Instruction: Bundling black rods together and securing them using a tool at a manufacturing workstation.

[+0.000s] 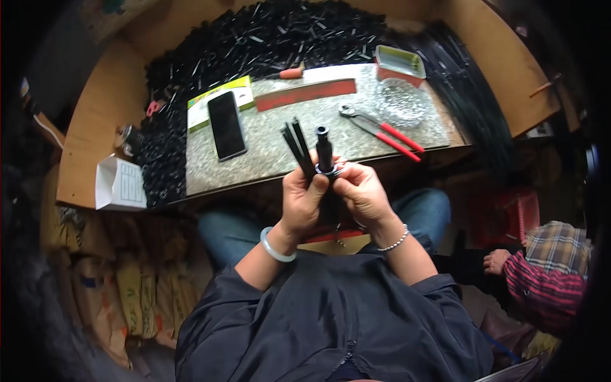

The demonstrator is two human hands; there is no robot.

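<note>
My left hand (300,202) is closed around several thin black rods (295,144) that fan upward past its fingers. Between both hands stands a black stepped tube (324,149), upright, with a round hollow top and a shiny ring low on it. My right hand (364,193) pinches that tube at the ring, thumb facing the left thumb. What lies below the ring is mostly hidden by my fingers. Both hands are in front of the near edge of the speckled work board (267,159).
Red-handled pliers (388,135), a black phone (227,126) and a red bar (305,95) lie on the board. Behind it are heaped black pieces (267,35); long black strips (468,83) lie right. A red tin (400,66) stands near them. Another person's hand (496,261) rests at lower right.
</note>
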